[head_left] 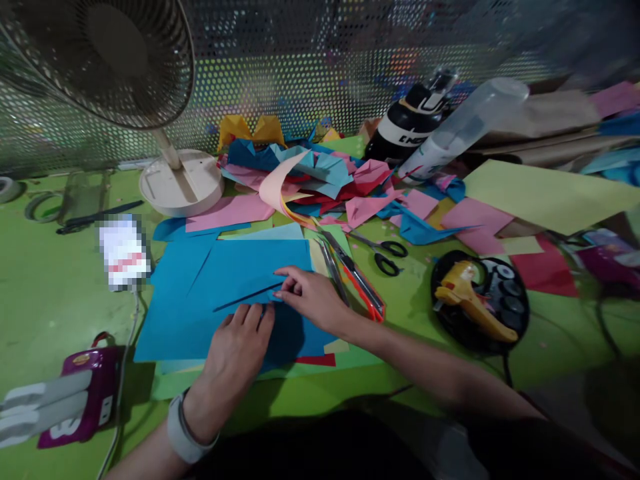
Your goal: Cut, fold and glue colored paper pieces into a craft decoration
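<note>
Blue sheets of paper (185, 327) lie stacked before me on the green table. Across the top sheet runs a thin dark strip (247, 297); whether it is paper or a stick, I cannot tell. My right hand (315, 300) has its fingertips closed round the strip's right end. My left hand (240, 343) rests on the sheet just below the strip, its fingers lying flat and holding nothing. Right of the paper lie an orange box cutter (367, 293), a slim metal tool (333, 267) and black-handled scissors (387, 257).
A fan (183, 183) and a heap of folded coloured paper (320, 170) stand at the back. To the left are a phone (124, 253) on a cable and a purple device (93, 387). A yellow glue gun (465, 300) sits in a black tray at right, below bottles (465, 127).
</note>
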### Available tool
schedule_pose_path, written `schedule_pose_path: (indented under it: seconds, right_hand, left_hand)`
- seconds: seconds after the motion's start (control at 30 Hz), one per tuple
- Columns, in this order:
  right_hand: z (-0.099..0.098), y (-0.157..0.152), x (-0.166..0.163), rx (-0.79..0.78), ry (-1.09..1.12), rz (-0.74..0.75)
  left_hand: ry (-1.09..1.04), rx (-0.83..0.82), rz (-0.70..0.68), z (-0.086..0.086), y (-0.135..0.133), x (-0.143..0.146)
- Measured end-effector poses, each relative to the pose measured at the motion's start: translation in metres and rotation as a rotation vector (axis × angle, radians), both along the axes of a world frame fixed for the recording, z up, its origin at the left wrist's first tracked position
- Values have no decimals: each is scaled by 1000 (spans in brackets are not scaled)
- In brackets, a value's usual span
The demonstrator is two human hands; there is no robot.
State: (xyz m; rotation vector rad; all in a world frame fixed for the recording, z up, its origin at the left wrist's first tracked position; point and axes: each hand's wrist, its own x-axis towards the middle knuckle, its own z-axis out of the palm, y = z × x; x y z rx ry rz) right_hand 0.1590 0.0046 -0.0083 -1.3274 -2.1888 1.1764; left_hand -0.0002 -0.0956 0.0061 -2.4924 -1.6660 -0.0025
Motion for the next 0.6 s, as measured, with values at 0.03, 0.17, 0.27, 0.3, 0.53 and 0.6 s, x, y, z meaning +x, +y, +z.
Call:
schedule_pose_path:
  seconds: [0.03,0.17,0.27,0.3,0.53,0.6]
  right_hand:
    - [0,0,0,2,-2,1]
    - [-1,1,-1,22,-18,10]
    - [-1,1,-2,28,-31,10]
    - [-1,1,-3,27,-36,11]
    - [1,1,-2,56,-68,26]
    - [1,1,-2,62,-70,30]
  left_hand:
    - [6,1,4,-1,0,0]
    - [20,4,13,-4,1,1]
    - [11,3,14,-4,1,3]
    - [7,4,11,-4,1,3]
    - [1,16,2,-4,1,2]
    - [-2,14,-4,-4,0,2]
